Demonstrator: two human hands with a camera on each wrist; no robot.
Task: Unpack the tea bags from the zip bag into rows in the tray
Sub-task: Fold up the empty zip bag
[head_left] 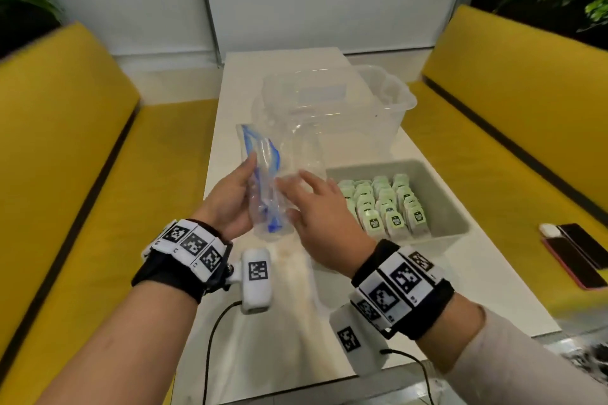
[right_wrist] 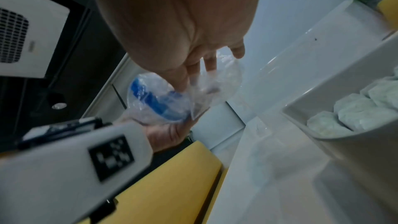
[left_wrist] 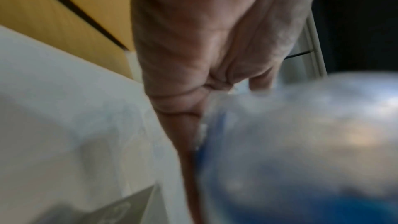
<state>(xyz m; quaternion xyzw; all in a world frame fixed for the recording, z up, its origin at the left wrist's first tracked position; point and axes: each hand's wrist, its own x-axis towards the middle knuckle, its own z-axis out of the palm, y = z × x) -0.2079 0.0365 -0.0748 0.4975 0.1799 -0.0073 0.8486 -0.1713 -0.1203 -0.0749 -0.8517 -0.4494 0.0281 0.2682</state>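
The left hand [head_left: 230, 204] grips a clear zip bag [head_left: 279, 174] with a blue zip strip, thumb up along its left edge and palm beneath it, holding it above the white surface [head_left: 493, 289]. The right hand [head_left: 319, 217] meets the bag from the other side, fingers spread and nearly straight, laid against the plastic rather than clenched round it; the right wrist view shows the fingertips [right_wrist: 183, 83] pressing into the crumpled film. The bag's long axis runs away from the person, its blue zip end toward the left hand. It looks empty, though the film is creased and hard to read. Just to the right of the right hand sits the grey tray [head_left: 460, 223], where the green-labelled tea bags [head_left: 385, 204] stand upright in four rows. Since the tray lies on the right-hand side, that hand is the nearer one for any further placing. A clear plastic tub [head_left: 391, 102] stands behind the bag.
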